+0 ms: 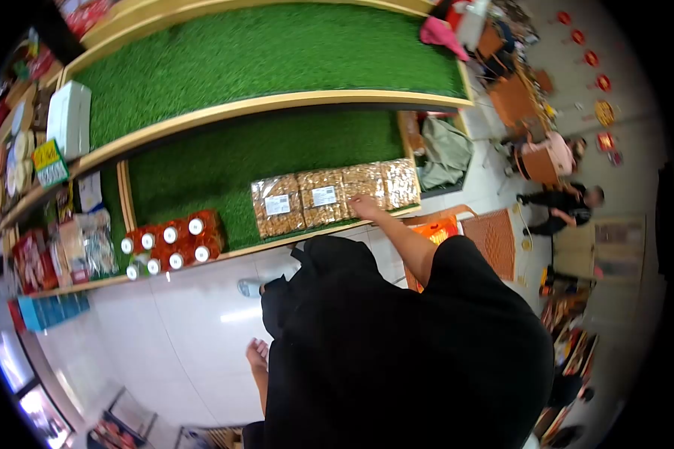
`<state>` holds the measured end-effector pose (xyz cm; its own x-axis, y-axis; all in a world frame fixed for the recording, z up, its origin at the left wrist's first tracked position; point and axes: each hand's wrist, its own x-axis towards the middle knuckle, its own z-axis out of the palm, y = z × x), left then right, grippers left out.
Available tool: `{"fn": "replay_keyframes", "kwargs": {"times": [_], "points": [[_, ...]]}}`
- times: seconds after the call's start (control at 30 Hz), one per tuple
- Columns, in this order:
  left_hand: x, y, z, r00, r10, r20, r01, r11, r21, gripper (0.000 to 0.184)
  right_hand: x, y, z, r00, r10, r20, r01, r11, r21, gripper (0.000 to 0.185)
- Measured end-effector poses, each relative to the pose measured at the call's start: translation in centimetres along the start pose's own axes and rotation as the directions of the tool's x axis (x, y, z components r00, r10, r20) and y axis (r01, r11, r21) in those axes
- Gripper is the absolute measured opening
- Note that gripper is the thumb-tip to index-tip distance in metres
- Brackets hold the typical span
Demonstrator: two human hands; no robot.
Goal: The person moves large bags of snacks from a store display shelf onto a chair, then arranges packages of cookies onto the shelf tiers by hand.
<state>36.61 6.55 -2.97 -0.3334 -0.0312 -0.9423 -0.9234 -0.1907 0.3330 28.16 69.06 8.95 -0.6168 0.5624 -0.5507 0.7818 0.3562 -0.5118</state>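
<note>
My right hand reaches to the lower shelf, its fingers curled at the edge of a clear-wrapped pack of golden-brown, nut-like snack. Similar packs stand side by side in a row, and two to the left carry white labels, one on the labelled snack pack beside my hand. Low at my left side hangs my left hand, with loosely bent fingers and nothing visible in it. The shelf is lined with green artificial turf.
Red jars with white lids stand to the left on the shelf, past a wooden divider. Above runs a turf-lined upper shelf with a wooden edge. Right of me is a woven brown chair; another person is farther off.
</note>
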Motion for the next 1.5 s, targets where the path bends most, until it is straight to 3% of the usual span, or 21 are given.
{"fn": "replay_keyframes", "kwargs": {"times": [0.03, 0.07, 0.13, 0.23, 0.27, 0.3, 0.33, 0.37, 0.5, 0.53, 0.57, 0.67, 0.83, 0.9, 1.03, 1.1, 1.23, 1.3, 1.33, 1.4, 1.5], "points": [[3.2, -2.5, -2.2, 0.993, -0.056, 0.102, 0.055, 0.998, 0.013, 0.035, -3.1, -2.2, 0.1, 0.997, -0.081, -0.002, 0.081, 0.990, 0.120, 0.026], [4.4, -1.3, -1.6, 0.989, -0.063, 0.135, 0.055, 0.996, 0.067, 0.035, -3.6, -1.4, 1.9, 0.977, -0.206, -0.057, 0.207, 0.978, 0.015, 0.026], [6.0, 0.6, -1.1, 0.979, -0.092, 0.182, 0.056, 0.979, 0.194, 0.035, -9.0, -4.2, 1.8, 0.982, -0.083, 0.172, 0.042, 0.971, 0.233, 0.024], [6.2, 1.9, -3.5, 0.974, -0.154, 0.168, 0.081, 0.922, 0.380, 0.034, -13.3, -1.5, 4.7, 0.992, -0.062, 0.107, 0.034, 0.968, 0.247, 0.023], [7.6, 4.3, -3.2, 0.864, -0.288, 0.413, 0.231, 0.955, 0.184, 0.031, -14.4, 0.4, 5.7, 0.997, 0.011, 0.071, -0.030, 0.962, 0.271, 0.023], [2.4, 8.6, -0.4, 0.986, -0.073, 0.147, 0.036, 0.970, 0.240, 0.029, -15.4, 2.8, 6.5, 0.996, 0.081, 0.042, -0.089, 0.951, 0.295, 0.024], [2.6, 10.4, 0.1, 0.992, -0.012, 0.127, -0.022, 0.965, 0.261, 0.029, -16.7, 5.1, 7.0, 0.995, 0.092, 0.027, -0.096, 0.971, 0.218, 0.025], [3.9, 12.5, 0.6, 0.990, -0.006, 0.139, -0.027, 0.972, 0.234, 0.033, -17.6, 7.3, 7.1, 0.996, 0.092, 0.002, -0.092, 0.986, 0.141, 0.026], [5.8, 19.6, 3.1, 0.966, 0.140, 0.218, -0.184, 0.964, 0.193, 0.027, -24.8, 10.4, 8.5, 0.853, 0.522, -0.002, -0.479, 0.783, 0.397, 0.023], [6.0, 20.9, 3.4, 0.958, 0.168, 0.230, -0.222, 0.946, 0.234, 0.029, -25.4, 13.6, 10.2, 0.847, 0.532, -0.011, -0.477, 0.769, 0.426, 0.024], [5.3, 22.2, 3.8, 0.957, 0.192, 0.216, -0.246, 0.932, 0.265, 0.030, -27.7, 11.4, 9.6, 0.791, 0.610, 0.053, -0.579, 0.716, 0.389, 0.026], [3.6, 24.1, 4.4, 0.953, 0.232, 0.196, -0.281, 0.917, 0.283, 0.032, -28.8, 15.2, 13.0, 0.807, 0.578, 0.121, -0.559, 0.682, 0.471, 0.029], [3.0, 20.2, 2.1, 0.973, 0.142, 0.181, -0.199, 0.915, 0.352, 0.032, -27.3, 18.8, 17.4, 0.952, 0.298, -0.070, -0.198, 0.774, 0.602, 0.031], [3.1, 17.0, 0.1, 0.982, 0.071, 0.174, -0.136, 0.911, 0.390, 0.033, -27.3, 15.6, 15.6, 0.950, 0.280, -0.136, -0.209, 0.898, 0.387, 0.029], [0.6, 10.9, -1.8, 0.994, -0.053, 0.097, 0.001, 0.881, 0.472, 0.034, -24.8, 13.7, 15.1, 0.948, 0.292, -0.126, -0.214, 0.878, 0.428, 0.025], [-1.0, 7.7, -2.5, 0.994, -0.038, 0.098, -0.014, 0.876, 0.482, 0.034, -23.0, 15.4, 15.3, 0.959, 0.201, -0.200, -0.091, 0.886, 0.454, 0.024], [-5.3, 4.0, -0.6, 0.998, -0.038, -0.041, 0.053, 0.891, 0.451, 0.024, -20.7, 17.3, 14.3, 0.999, -0.034, -0.016, 0.038, 0.879, 0.476, 0.034], [-5.3, 1.9, 0.5, 0.998, 0.009, -0.060, 0.017, 0.912, 0.410, 0.026, -21.6, 15.1, 12.9, 0.982, 0.163, 0.092, -0.186, 0.893, 0.409, 0.040], [-4.3, 0.7, 0.8, 0.997, 0.019, -0.075, 0.010, 0.929, 0.370, 0.026, -21.2, 16.0, 12.9, 0.980, 0.153, 0.126, -0.192, 0.887, 0.420, 0.042], [-1.9, -1.2, 1.6, 0.929, 0.368, -0.034, -0.284, 0.770, 0.571, 0.029, -20.6, 17.8, 12.5, 0.962, 0.169, 0.216, -0.255, 0.840, 0.479, 0.043], [-4.3, -1.1, 3.0, 0.894, 0.416, -0.165, -0.243, 0.761, 0.601, 0.031, -21.8, 17.4, 11.1, 0.903, 0.285, 0.323, -0.423, 0.723, 0.546, 0.038]]}}
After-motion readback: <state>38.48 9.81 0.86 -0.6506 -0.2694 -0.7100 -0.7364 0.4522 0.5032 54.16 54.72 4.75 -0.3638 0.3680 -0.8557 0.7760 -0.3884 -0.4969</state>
